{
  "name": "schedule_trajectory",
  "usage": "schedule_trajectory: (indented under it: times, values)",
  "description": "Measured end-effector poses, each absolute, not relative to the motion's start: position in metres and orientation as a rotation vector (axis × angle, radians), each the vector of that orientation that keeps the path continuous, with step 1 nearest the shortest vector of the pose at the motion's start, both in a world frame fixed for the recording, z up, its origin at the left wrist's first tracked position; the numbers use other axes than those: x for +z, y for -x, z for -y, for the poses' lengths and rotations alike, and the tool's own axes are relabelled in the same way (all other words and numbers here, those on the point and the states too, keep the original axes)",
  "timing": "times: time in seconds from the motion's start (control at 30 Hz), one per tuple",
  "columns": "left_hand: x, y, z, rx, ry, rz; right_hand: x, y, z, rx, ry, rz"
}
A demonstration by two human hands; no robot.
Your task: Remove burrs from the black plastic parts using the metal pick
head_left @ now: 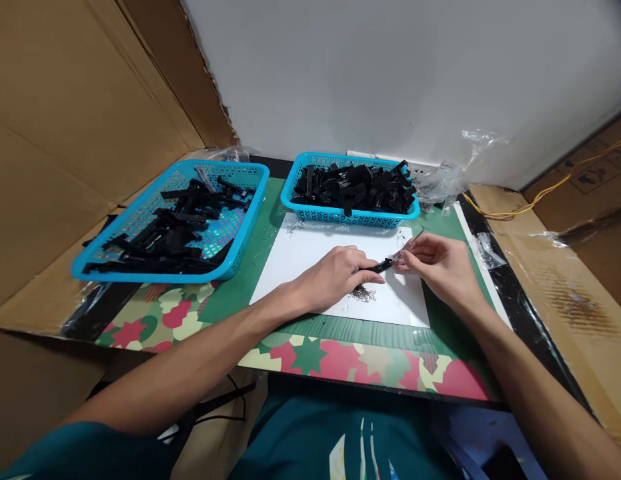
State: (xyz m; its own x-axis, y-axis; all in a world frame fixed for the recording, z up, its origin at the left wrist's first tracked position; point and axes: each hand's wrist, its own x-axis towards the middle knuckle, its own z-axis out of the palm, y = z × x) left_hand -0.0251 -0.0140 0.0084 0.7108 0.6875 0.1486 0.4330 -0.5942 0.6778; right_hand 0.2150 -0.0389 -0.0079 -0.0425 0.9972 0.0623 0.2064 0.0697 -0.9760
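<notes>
Above the white sheet (310, 250), my left hand (340, 277) is closed around a small black plastic part (383, 265), whose end sticks out to the right past the thumb and fingertips. My right hand (443, 263) pinches a slim metal tool that looks like tweezers (406, 247). Its tip meets the exposed end of the black part; whether it grips anything there is too small to tell. Just below my left hand lies a loose pile of tiny metal pieces (363, 293), possibly springs. More of these bits (293, 228) are scattered at the sheet's upper left.
A blue basket (230, 267) on the left holds long black plastic parts. Behind the sheet, another blue basket (350, 217) is heaped with smaller black parts. Clear plastic bags (440, 183) lie beside it. Cardboard (80, 100) walls the left; a yellow cable (545, 193) runs along the right.
</notes>
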Motion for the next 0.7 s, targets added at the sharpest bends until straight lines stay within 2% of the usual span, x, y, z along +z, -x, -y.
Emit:
schedule_trajectory:
  times: [0.7]
  values:
    - [0.0071,0.0249,0.0128,0.528,-2.204,-0.869,-0.0059,-0.2141,0.0478,0.924,1.403,1.530]
